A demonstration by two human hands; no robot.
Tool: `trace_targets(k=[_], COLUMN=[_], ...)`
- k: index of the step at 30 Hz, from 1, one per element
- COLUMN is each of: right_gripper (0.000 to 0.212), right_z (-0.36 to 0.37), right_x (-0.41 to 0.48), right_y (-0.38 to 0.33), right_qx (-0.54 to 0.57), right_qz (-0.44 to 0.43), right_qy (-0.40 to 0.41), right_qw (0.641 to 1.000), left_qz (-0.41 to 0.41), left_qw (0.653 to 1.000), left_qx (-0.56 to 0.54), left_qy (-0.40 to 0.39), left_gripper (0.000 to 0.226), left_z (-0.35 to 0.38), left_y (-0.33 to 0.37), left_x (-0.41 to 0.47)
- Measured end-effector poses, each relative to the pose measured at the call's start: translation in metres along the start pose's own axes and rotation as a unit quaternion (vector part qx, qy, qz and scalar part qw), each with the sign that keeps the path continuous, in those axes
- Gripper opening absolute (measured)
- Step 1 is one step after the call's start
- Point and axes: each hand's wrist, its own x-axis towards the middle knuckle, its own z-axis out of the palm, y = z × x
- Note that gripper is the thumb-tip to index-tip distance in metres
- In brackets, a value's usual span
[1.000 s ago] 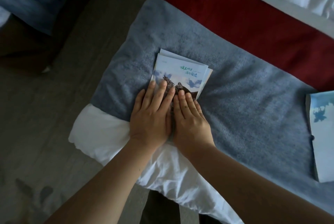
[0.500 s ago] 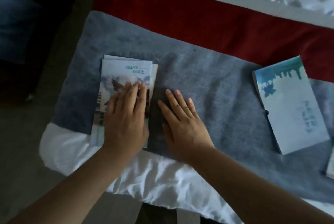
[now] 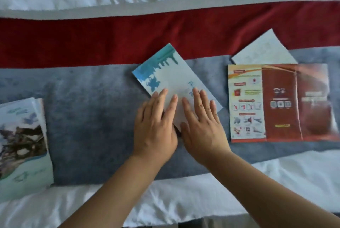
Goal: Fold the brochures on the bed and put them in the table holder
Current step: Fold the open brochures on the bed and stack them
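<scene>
Lying straight and slightly spread, the fingers of the left hand press flat on the near half of a blue-and-white brochure. The right hand lies just beside it in the same pose, palm down, fingers extended, gripping nothing. The wrists sit close together and the bare forearms angle apart toward the bottom of the view. The brochure lies tilted on a grey blanket, its far corner over a red band. To the right, a red brochure is spread open flat, with a white brochure just beyond its far edge. At far left lies a stack of folded brochures.
</scene>
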Motion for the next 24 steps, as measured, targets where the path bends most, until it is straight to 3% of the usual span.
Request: trace_targets(k=[7,12,15,19,24], right_gripper=[0.069,0.071,0.075,0.074,0.069], right_z=[-0.019,-0.022,-0.02,-0.012,-0.006], right_x=[-0.028,-0.045,-0.057,-0.064,-0.06], right_y=[0.092,0.135,0.151,0.161,0.151], right_qx=[0.032,0.042,0.045,0.074,0.09], right_qz=[0.129,0.168,0.144,0.125,0.102], right_qy=[0.009,0.027,0.027,0.038,0.043], right_qw=[0.991,0.985,0.988,0.989,0.99], left_qz=[0.086,0.111,0.047,-0.013,-0.064], left_qw=[0.99,0.982,0.992,0.979,0.961], left_qx=[0.075,0.096,-0.006,-0.205,-0.268], left_qy=[-0.085,-0.119,-0.113,-0.01,0.018], left_gripper=[0.067,0.065,0.066,0.056,0.034], left_z=[0.017,0.037,0.05,0.058,0.058], left_y=[0.063,0.106,0.136,0.162,0.17], left_x=[0.065,0.096,0.092,0.086,0.083])
